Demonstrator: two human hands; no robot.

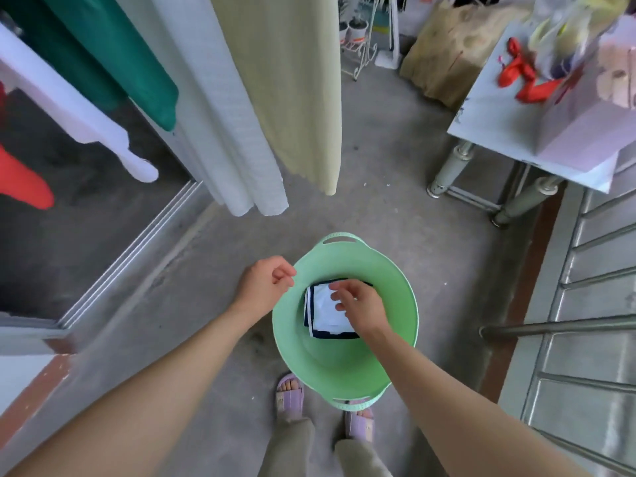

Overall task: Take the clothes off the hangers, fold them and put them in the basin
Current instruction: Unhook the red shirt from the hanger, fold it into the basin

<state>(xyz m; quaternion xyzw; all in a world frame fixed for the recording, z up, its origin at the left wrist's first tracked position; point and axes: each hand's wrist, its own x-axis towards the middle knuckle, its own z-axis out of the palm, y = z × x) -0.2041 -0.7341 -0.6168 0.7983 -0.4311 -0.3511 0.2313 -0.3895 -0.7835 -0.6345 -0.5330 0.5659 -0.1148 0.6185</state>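
**One fold in the basin, the next garments hanging beyond it**

On the far left hung a red garment, a white garment and a green garment. A white cloth and a cream cloth hung nearer the middle, their long axes running downward to hems that ended just beyond the basin. Their hangers were out of view.

The left hand hovered just outside the left rim of the green basin, which stood on the concrete floor. Its fingers were loosely curled and held nothing.

The folded garment, white with dark trim, lay flat on the basin's bottom with its long axis running near to far. The right hand was over its right edge. Those fingers were loosely bent and pinched nothing visible; whether the tips touched the cloth could not be told.

On the far right stood a desk carrying a red ribbon.

This piece looked placed. The next one probably lay up and beyond the fingers, with the white and cream cloths closest and the left hand the nearer one. Both arms would have to rise clear of the rim first.
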